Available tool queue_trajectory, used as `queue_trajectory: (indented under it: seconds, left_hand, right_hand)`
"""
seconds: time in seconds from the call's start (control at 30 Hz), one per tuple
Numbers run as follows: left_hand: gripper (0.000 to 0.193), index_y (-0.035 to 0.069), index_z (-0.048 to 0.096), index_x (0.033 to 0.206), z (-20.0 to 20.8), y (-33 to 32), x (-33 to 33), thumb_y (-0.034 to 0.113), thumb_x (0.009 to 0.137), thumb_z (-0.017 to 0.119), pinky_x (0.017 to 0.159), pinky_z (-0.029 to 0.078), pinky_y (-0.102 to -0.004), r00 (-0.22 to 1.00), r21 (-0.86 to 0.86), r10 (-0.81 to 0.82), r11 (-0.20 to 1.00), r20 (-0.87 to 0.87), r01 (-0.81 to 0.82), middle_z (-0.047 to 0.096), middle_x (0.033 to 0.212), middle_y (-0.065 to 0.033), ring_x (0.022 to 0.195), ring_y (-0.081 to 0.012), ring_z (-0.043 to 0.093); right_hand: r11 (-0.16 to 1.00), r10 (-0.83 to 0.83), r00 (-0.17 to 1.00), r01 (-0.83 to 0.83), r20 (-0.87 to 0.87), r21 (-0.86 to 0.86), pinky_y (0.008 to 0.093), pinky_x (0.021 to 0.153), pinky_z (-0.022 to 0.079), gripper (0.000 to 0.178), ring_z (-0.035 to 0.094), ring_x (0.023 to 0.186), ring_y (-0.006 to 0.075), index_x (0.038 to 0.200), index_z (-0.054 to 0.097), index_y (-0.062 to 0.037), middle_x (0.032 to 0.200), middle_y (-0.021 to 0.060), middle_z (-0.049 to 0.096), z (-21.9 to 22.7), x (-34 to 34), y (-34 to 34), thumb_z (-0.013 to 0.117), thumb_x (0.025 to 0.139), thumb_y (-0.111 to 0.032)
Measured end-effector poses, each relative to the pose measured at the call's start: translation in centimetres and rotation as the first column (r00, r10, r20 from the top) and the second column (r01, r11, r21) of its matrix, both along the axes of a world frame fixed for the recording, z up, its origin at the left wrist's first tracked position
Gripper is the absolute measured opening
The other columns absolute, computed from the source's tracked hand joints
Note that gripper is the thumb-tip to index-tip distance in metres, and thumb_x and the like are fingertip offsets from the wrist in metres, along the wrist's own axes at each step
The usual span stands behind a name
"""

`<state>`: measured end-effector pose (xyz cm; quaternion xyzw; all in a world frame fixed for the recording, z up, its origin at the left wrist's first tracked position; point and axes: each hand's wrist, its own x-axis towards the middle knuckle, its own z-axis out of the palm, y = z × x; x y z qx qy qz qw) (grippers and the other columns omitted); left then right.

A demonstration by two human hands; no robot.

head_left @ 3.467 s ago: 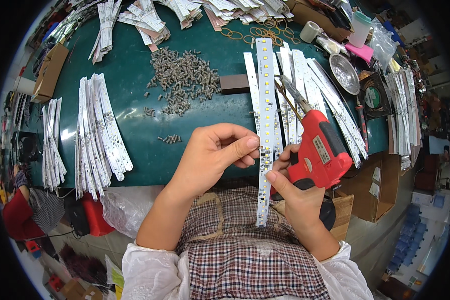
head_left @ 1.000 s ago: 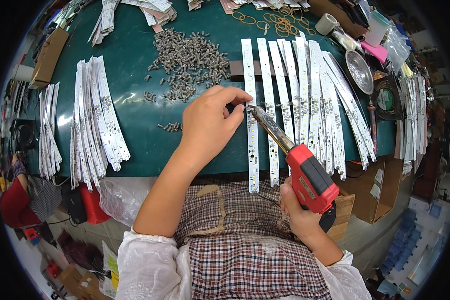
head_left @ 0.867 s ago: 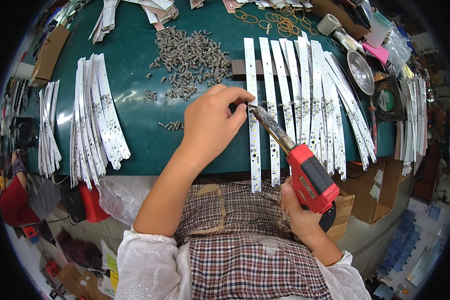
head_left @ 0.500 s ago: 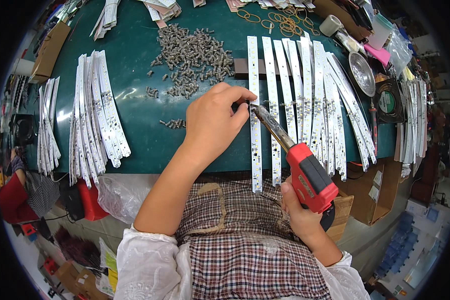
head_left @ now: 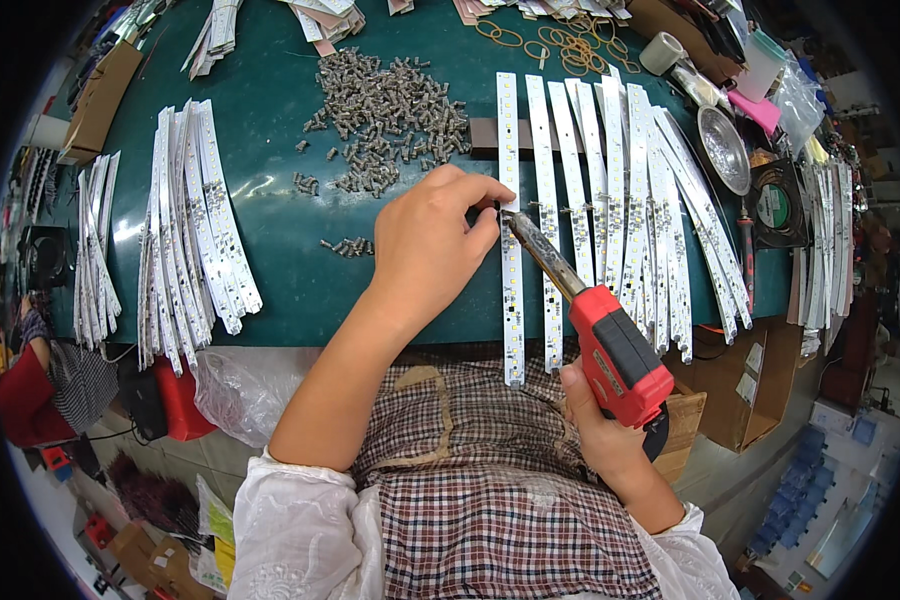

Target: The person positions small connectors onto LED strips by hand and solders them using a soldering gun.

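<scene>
My right hand [head_left: 610,435] grips a red and black soldering gun [head_left: 620,355] by its handle. The gun's metal tip points up and left, touching or nearly touching an LED strip board [head_left: 513,290], the leftmost of a spread row. At the same spot my left hand [head_left: 430,235] reaches over from the left, thumb and forefinger pinched on a small dark component at the board's left edge; the fingers mostly hide it. Beyond my left hand lies a heap of small metallic cylindrical components [head_left: 385,110], with a few more [head_left: 348,247] beside my wrist.
More strip boards [head_left: 630,200] fan out to the right, partly resting on a brown bar [head_left: 483,137]. Bundled strips [head_left: 190,230] lie at left. Rubber bands [head_left: 575,45], a metal dish [head_left: 723,150] and a solder spool [head_left: 773,205] sit at the far right of the green table [head_left: 300,290].
Both hands hold nearly the same pose. The soldering gun has barely shifted, and its tip stays by the pinched fingers.
</scene>
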<state>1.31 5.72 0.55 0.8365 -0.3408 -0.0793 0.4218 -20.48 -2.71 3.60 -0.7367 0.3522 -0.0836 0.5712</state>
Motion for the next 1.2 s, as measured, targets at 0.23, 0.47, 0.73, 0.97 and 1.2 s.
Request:
queue_trajectory:
  seconds: [0.23,0.47,0.73,0.97,1.2]
  left_hand:
    - [0.02,0.014,0.072,0.095,0.0,0.0,0.1,0.008,0.077,0.064,0.055,0.043,-0.0239,0.999,-0.038,-0.005,0.999,-0.036,0.004,0.063,0.081,0.0001,0.055,-0.0093,0.05]
    - [0.021,0.014,0.072,0.095,0.1,0.0,0.2,0.008,0.077,0.064,0.055,0.042,-0.0233,0.995,-0.044,-0.001,0.999,-0.095,-0.003,0.062,0.08,0.0002,0.056,-0.0086,0.049]
    - [0.021,0.014,0.072,0.094,0.1,0.1,0.1,0.007,0.076,0.063,0.054,0.042,-0.0235,0.996,-0.05,0.002,0.999,-0.09,-0.007,0.062,0.079,0.0,0.056,-0.0086,0.048]
    - [0.019,0.011,0.071,0.094,0.4,-0.3,0.1,0.007,0.077,0.063,0.055,0.042,-0.0236,0.993,-0.06,-0.005,0.998,-0.117,-0.002,0.061,0.079,-0.0004,0.057,-0.0098,0.049]
    - [0.017,0.011,0.071,0.092,0.8,0.0,0.0,0.007,0.078,0.063,0.058,0.043,-0.0246,0.987,-0.069,0.03,0.997,-0.156,-0.041,0.061,0.079,-0.0009,0.058,-0.0107,0.052]
  right_hand:
    - [0.999,-0.023,0.993,0.028,0.113,-0.041,0.0241,0.05,0.042,0.015,0.051,0.057,0.0069,0.096,0.058,0.0,0.073,0.0019,0.057,0.0,-0.3,0.4,0.066,0.086,-0.008]
    - [1.0,-0.014,0.997,0.013,0.075,0.014,0.0289,0.062,0.046,0.019,0.055,0.072,0.0124,0.101,0.059,0.0006,0.083,0.005,0.059,-0.1,-0.7,0.0,0.066,0.087,-0.01]
    - [1.0,0.003,0.999,-0.002,0.053,-0.016,0.0287,0.063,0.046,0.019,0.055,0.071,0.0128,0.1,0.06,0.0012,0.083,0.005,0.06,0.1,-0.3,0.0,0.066,0.086,-0.01]
    - [0.988,-0.113,0.982,0.127,0.148,-0.089,0.0213,0.042,0.037,0.01,0.045,0.046,0.0061,0.093,0.053,0.0003,0.063,0.0013,0.051,1.4,-0.8,-0.2,0.06,0.089,-0.007]
    - [0.786,-0.364,0.755,0.563,0.546,-0.255,0.0216,0.041,0.036,0.014,0.039,0.045,0.005,0.098,0.052,0.0011,0.072,0.0044,0.052,5.0,-1.8,-7.2,0.059,0.087,-0.004]
